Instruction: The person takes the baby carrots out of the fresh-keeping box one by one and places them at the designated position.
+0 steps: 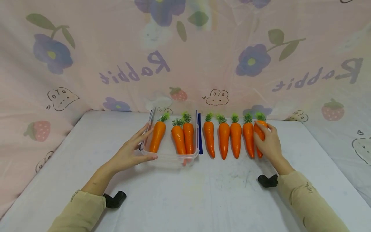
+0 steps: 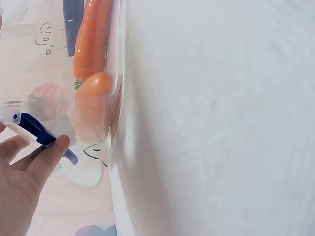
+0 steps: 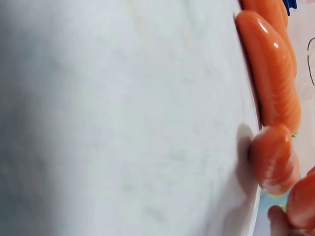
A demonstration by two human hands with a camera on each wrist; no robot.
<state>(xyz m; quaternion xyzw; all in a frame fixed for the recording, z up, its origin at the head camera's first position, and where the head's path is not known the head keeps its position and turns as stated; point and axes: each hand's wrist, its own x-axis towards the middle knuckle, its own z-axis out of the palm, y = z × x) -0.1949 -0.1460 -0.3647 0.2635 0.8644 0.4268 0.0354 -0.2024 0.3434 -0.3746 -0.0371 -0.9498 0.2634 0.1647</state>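
Observation:
A clear plastic box [image 1: 165, 157] with blue side clips stands left of centre in the head view. Three orange carrots with green tops lie inside it, among them the leftmost carrot [image 1: 157, 137]. My left hand [image 1: 130, 151] holds the box's near left corner, fingers along the left wall and thumb at the front rim. In the left wrist view a blue clip [image 2: 37, 129] shows by its fingertips. On the right, my right hand [image 1: 269, 143] pinches the rightmost carrot [image 1: 260, 130] between thumb and fingers. Part of that carrot is hidden behind the hand.
Several more carrots, such as the middle carrot [image 1: 236, 140], lie in a row between the box and my right hand, tops pointing away. A white cloth covers the table [image 1: 185, 196]. Behind it hangs a printed pink curtain [image 1: 191, 64].

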